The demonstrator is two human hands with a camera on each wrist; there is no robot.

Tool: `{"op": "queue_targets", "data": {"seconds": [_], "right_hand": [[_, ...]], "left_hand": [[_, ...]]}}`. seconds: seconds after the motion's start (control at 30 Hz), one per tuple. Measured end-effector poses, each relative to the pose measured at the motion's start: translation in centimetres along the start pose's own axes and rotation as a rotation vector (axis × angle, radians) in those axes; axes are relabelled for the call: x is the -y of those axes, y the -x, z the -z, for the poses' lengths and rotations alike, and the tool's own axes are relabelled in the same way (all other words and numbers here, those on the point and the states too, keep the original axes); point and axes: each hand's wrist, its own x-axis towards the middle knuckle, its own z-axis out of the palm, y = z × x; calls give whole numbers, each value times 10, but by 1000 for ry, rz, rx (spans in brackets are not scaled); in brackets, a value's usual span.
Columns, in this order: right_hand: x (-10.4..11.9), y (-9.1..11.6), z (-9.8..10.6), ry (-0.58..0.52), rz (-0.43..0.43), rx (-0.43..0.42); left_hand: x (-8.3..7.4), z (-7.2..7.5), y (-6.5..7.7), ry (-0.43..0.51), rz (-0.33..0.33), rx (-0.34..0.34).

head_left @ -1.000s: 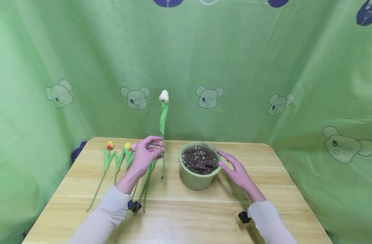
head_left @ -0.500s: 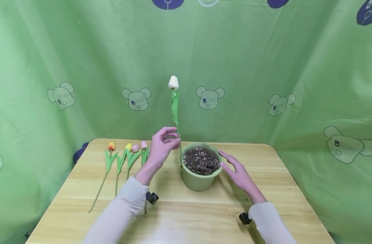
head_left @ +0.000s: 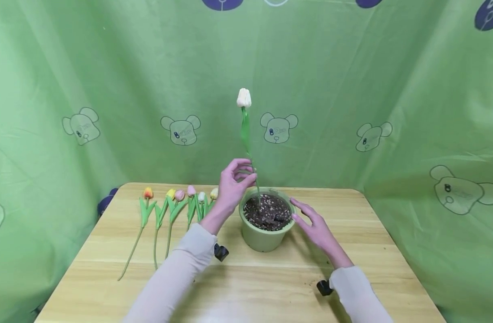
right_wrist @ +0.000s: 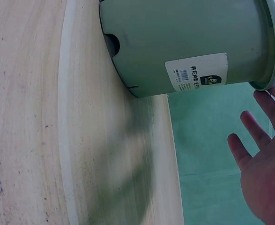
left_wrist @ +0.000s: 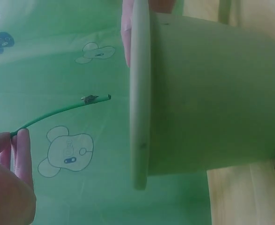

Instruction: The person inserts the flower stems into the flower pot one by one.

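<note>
My left hand pinches the green stem of an artificial white tulip, which stands nearly upright with its bloom at the top. Below the fingers the stem reaches down over the dark soil in a light green flowerpot. In the left wrist view, the bare stem end has a small dark bit clinging to it and is short of the pot's rim. My right hand has its fingertips at the right side of the rim; in the right wrist view its lower fingers are extended and spread.
Several other tulips lie on the wooden table at the left, among them an orange-red one, a yellow one and a pink one. A green curtain hangs behind and on both sides.
My left hand has carried the white tulip right and up, from beside the pot to over its soil. The right hand stays at the rim, and the pot has not moved.
</note>
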Motion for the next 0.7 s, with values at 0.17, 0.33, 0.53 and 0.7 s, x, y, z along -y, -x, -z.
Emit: {"op": "queue_targets", "data": {"seconds": [0.17, 0.33, 0.53, 0.7], "right_hand": [[-1, -1, 0, -2, 7, -3], [-2, -2, 0, 4, 14, -3], [-4, -1, 0, 10, 17, 1], [-4, -1, -1, 5, 18, -4]], "left_hand": [[7, -10, -6, -25, -12, 14], [13, -19, -9, -33, -26, 33], [24, -29, -9, -33, -39, 44], [33, -36, -8, -46, -38, 46]]}}
